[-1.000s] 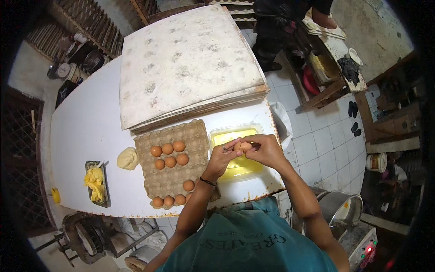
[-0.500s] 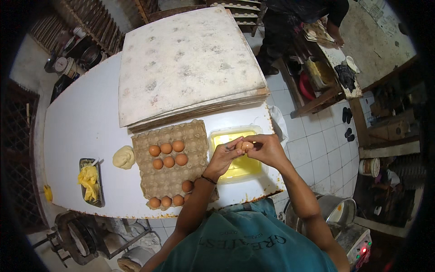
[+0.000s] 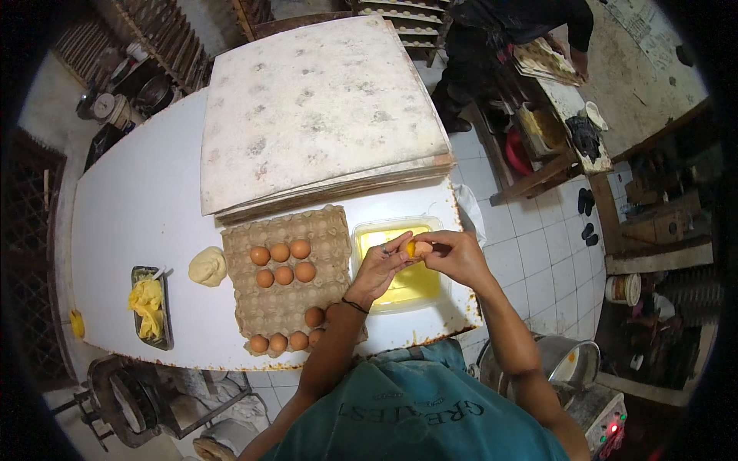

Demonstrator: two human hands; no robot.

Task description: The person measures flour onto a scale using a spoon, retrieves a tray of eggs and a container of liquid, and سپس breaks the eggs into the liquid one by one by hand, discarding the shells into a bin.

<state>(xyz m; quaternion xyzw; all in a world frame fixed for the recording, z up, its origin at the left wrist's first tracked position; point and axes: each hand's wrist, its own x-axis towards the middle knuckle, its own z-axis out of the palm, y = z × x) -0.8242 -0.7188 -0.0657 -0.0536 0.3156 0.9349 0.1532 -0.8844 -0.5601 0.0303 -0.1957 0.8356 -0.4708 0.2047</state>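
My left hand (image 3: 379, 267) and my right hand (image 3: 455, 253) meet over a clear plastic tub (image 3: 374, 230) of yellow liquid. Together they grip one brown egg (image 3: 422, 248), its shell parted between the fingertips. Left of the tub lies a grey cardboard egg tray (image 3: 257, 299) with several brown eggs (image 3: 283, 263) in its middle rows and more along its near edge. All of this rests on a white table (image 3: 138, 207).
A stack of large floured boards (image 3: 315, 111) covers the far half of the table. A lump of pale dough (image 3: 207, 266) and a small dark tray of yellow butter (image 3: 149, 307) sit at the left. Another person (image 3: 530, 23) works at a bench far right. A metal pot (image 3: 565, 363) stands by my right side.
Both hands stay over the tub with the egg; the shell now looks pulled apart. The person in the background has shifted along the bench.
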